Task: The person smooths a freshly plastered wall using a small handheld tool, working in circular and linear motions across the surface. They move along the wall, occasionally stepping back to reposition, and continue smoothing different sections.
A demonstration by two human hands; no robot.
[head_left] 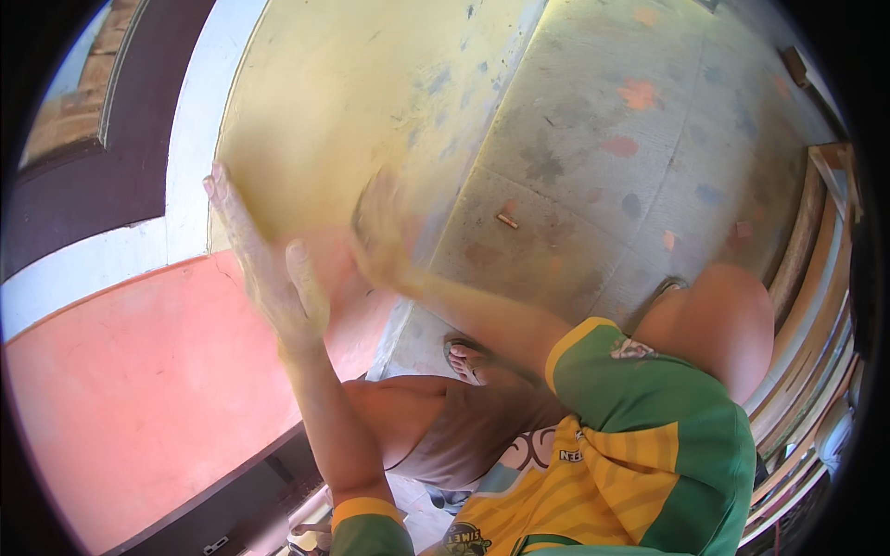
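My left hand (271, 258) is raised with its fingers stretched out together and the thumb apart. It holds nothing and is nearest the painted wall (315, 102), which is pale yellow above and salmon pink below. A pale, dusty film seems to cover the hand. To its right, my right hand (378, 232) is also up, its fingers extended and blurred by motion. Nothing shows in it. A gap separates the two hands. Whether either one touches the wall, I cannot tell.
A grey floor (593, 199) with faded coloured blotches meets the wall along a straight edge. A small brownish stick (507, 221) lies on it. Long timber pieces (811, 306) are stacked at the right. A dark brown frame (139, 139) with white trim (190, 139) stands at the left.
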